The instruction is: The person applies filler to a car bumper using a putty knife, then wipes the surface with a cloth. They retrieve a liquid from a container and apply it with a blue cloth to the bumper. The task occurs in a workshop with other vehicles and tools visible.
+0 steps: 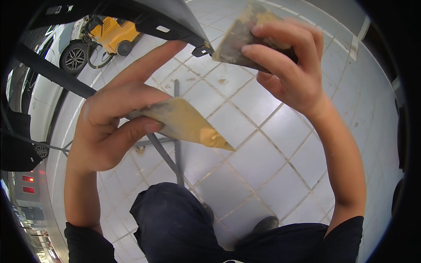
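Note:
My left hand (114,122) pinches a thin flat spreader (175,114) between thumb and finger, with creamy yellow paste and a thicker lump toward its pointed right corner. Another finger of that hand stretches up to the dark plastic part (158,17) at the top. My right hand (294,74), slightly blurred, grips a second flat spreader (237,41), grey and smeared with yellowish paste. That spreader's lower left corner is at or very near the right end of the dark part; whether they touch I cannot tell.
A dark metal stand (160,155) crosses below the dark part on the tiled floor (280,184). A white car (50,87), a yellow wheeled machine (113,35) with a hose and a grey equipment cabinet (27,199) with red lights are at the left.

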The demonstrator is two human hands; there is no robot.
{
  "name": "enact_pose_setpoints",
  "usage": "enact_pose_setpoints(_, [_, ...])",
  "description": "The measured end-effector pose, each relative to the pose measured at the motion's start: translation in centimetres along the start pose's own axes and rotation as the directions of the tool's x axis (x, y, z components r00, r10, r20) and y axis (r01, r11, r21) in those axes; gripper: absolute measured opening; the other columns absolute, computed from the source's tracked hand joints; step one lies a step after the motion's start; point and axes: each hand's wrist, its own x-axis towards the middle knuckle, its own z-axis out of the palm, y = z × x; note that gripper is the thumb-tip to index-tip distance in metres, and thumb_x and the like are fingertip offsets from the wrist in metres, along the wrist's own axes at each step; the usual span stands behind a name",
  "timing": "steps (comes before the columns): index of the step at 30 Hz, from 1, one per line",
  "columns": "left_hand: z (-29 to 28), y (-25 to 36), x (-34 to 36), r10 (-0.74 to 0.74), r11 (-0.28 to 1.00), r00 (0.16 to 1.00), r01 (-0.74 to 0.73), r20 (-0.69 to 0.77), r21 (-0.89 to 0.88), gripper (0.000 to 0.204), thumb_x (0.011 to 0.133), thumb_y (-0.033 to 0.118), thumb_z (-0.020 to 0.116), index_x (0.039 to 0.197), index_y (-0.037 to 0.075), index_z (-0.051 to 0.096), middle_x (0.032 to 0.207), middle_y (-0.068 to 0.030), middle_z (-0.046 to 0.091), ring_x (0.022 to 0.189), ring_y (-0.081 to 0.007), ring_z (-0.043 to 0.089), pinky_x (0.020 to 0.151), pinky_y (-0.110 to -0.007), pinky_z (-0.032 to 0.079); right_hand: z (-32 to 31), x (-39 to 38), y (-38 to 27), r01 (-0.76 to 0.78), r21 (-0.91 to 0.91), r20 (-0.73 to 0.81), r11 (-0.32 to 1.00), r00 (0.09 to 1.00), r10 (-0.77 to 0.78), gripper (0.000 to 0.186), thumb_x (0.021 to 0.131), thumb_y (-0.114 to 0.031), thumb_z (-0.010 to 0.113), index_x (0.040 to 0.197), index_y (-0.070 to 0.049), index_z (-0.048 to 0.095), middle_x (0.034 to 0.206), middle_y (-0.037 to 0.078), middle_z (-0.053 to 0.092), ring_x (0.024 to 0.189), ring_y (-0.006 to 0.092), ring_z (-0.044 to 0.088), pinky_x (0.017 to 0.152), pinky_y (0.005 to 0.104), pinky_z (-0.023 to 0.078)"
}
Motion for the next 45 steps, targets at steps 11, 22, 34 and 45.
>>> enact_pose_setpoints(11, [-0.5, 0.3, 0.2, -0.006, 0.999, 0.999, 0.005, 0.039, 0.039, 0.017, 0.084, -0.003, 0.062, 0.1, 0.0, 0.067, 0.148, -0.0375, 0.033, 0.093, -0.0309, 0.072, 0.079, -0.034, 0.058, 2.2, -3.2, 1.6, -0.121, 0.252, 0.199, 0.96, 0.977, 0.071, 0.055, 0.056, 0.012, 0.069, 0.106, -0.01, 0.066, 0.12, 0.008, 0.058, 0.112, 0.031, 0.051, 0.085, 0.0383, 0.053])
enact_pose_setpoints(22, [0.0, 1.1, 1.0, -0.059, 0.997, 0.997, 0.058, 0.042, 0.044, 0.015, 0.093, 0.017, 0.064, 0.097, 0.002, 0.064, 0.149, -0.04, 0.026, 0.081, -0.0314, 0.074, 0.067, -0.036, 0.063, 2.8, 2.3, 2.7, 0.218, 0.426, -0.316, 0.878, 0.945, -0.081, 0.043, 0.064, 0.007, 0.068, 0.103, -0.008, 0.062, 0.099, 0.009, 0.054, 0.092, 0.0281, 0.052, 0.082, 0.0344, 0.043])
enact_pose_setpoints(34, [0.5, 1.6, 1.3, -0.111, 0.989, 0.994, 0.111, -0.001, -0.097, 0.019, 0.082, -0.008, 0.056, 0.096, -0.006, 0.069, 0.152, -0.0354, 0.026, 0.114, -0.0419, 0.063, 0.081, -0.044, 0.062, 1.7, -4.9, 2.7, -0.231, 0.321, 0.171, 0.918, 0.968, 0.183, 0.046, 0.063, 0.011, 0.067, 0.104, -0.008, 0.06, 0.106, 0.009, 0.052, 0.099, 0.0291, 0.053, 0.083, 0.0363, 0.048])
enact_pose_setpoints(45, [0.9, 1.6, 0.6, -0.126, 0.988, 0.992, 0.123, -0.024, -0.095, 0.016, 0.084, -0.008, 0.057, 0.096, -0.008, 0.067, 0.154, -0.0353, 0.023, 0.108, -0.0391, 0.067, 0.079, -0.041, 0.062, 1.7, -5.3, 2.1, -0.312, 0.331, 0.19, 0.891, 0.947, 0.26, 0.042, 0.066, 0.006, 0.066, 0.105, -0.008, 0.059, 0.106, 0.009, 0.052, 0.099, 0.0276, 0.052, 0.082, 0.0364, 0.047])
